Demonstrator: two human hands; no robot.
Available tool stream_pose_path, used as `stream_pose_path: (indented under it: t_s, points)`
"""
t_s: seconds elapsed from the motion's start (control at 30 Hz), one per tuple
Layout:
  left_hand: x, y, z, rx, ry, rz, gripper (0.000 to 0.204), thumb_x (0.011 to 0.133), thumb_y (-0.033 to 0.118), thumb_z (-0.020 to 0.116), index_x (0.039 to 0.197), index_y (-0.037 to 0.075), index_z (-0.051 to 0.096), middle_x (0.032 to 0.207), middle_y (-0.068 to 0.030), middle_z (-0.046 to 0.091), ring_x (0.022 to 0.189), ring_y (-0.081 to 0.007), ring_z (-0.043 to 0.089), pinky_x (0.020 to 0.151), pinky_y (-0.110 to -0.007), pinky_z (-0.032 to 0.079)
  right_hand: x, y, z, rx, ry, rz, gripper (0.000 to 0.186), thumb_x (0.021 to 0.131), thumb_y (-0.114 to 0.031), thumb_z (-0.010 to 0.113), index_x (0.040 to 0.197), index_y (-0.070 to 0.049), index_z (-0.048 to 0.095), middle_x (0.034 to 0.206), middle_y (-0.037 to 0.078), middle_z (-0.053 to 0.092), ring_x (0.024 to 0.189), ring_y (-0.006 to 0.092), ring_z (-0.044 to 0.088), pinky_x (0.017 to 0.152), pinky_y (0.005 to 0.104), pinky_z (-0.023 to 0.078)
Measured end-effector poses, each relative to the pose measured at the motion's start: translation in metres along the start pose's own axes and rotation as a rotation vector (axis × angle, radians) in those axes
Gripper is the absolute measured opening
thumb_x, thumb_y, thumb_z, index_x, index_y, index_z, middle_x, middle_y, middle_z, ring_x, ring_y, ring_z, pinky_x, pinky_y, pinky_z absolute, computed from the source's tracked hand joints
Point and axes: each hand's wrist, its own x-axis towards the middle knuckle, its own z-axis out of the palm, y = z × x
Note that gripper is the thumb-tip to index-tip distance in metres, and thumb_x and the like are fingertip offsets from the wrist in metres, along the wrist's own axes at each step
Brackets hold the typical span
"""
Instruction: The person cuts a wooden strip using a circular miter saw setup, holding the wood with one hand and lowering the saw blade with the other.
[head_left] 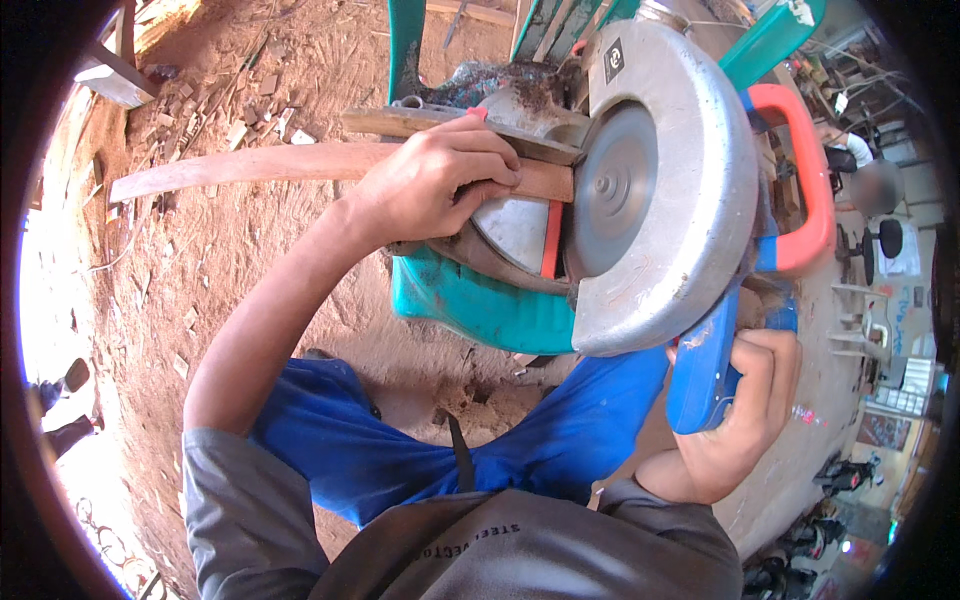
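Wooden stick, long, pale and slightly curved, lies across the middle of the view, its far end stretching out to the left over the dirt ground and its near end butted right up against the grey disc of the circular saw. Left hand is clamped down on top of that stick close to the disc, fingers curled over its upper edge, pressing it onto the saw's round metal base plate. Right hand sits low at the right, fist wrapped tight around the saw's blue handle, thumb side up. Big silver blade guard arcs over the disc, and an orange loop grip stands out just beyond it. Underneath it all, a teal plastic chair carries the work, a second strip of wood lying just behind the stick. Wood chips and offcuts are scattered over the reddish dirt at upper left. Blue trousers and a grey shirt fill the bottom of the view, knees either side of the chair.
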Motion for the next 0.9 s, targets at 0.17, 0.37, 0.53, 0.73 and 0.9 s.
stream_pose_path:
  t_s: [0.17, 0.37, 0.53, 0.73, 0.9]
  points:
    - [-0.001, 0.001, -0.002, -0.024, 0.000, 0.031, 0.017, 0.080, 0.003, 0.076, 0.097, 0.003, 0.073, 0.103, -0.0084, 0.071, 0.100, -0.0304, 0.066, 0.090, -0.041, 0.054, 0.004, -0.001, -0.009, 0.013, -0.094, 0.004, 0.041, 0.061, -0.006, 0.087, 0.091, -0.003, 0.059, 0.087, 0.012, 0.053, 0.081, 0.0330, 0.056, 0.074, 0.0422, 0.045]
    - [-0.003, 0.002, -0.003, -0.065, 0.009, 0.021, 0.012, 0.080, 0.005, 0.076, 0.092, 0.004, 0.072, 0.101, -0.0084, 0.070, 0.101, -0.0304, 0.066, 0.111, -0.048, 0.043, 0.023, 0.003, -0.022, 0.035, -0.083, -0.118, 0.045, 0.058, -0.020, 0.087, 0.090, -0.005, 0.060, 0.089, 0.011, 0.056, 0.082, 0.0356, 0.056, 0.069, 0.0466, 0.044]
    - [-0.004, 0.003, -0.004, -0.077, 0.000, 0.033, 0.010, 0.081, 0.005, 0.075, 0.090, 0.003, 0.071, 0.102, -0.0102, 0.070, 0.100, -0.0307, 0.066, 0.100, -0.043, 0.050, 0.045, 0.005, -0.040, 0.101, -0.137, -0.179, 0.054, 0.054, -0.028, 0.094, 0.089, -0.004, 0.060, 0.087, 0.011, 0.057, 0.081, 0.0354, 0.057, 0.070, 0.0457, 0.046]
    - [-0.003, -0.001, -0.002, -0.068, 0.022, 0.110, 0.010, 0.079, 0.006, 0.075, 0.086, 0.002, 0.069, 0.098, -0.0107, 0.069, 0.097, -0.0316, 0.065, 0.091, -0.042, 0.052, 0.067, 0.009, -0.052, 0.207, -0.104, -0.191, 0.055, 0.056, -0.028, 0.097, 0.087, -0.001, 0.061, 0.083, 0.012, 0.059, 0.072, 0.0315, 0.060, 0.064, 0.0397, 0.048]
    - [-0.003, -0.002, 0.000, -0.069, 0.031, 0.144, 0.012, 0.077, 0.006, 0.074, 0.085, 0.002, 0.065, 0.093, -0.0106, 0.066, 0.095, -0.0323, 0.063, 0.087, -0.042, 0.053, 0.081, 0.011, -0.057, 0.179, -0.059, -0.218, 0.053, 0.056, -0.022, 0.098, 0.088, 0.000, 0.061, 0.082, 0.012, 0.060, 0.070, 0.0299, 0.059, 0.064, 0.0375, 0.048]
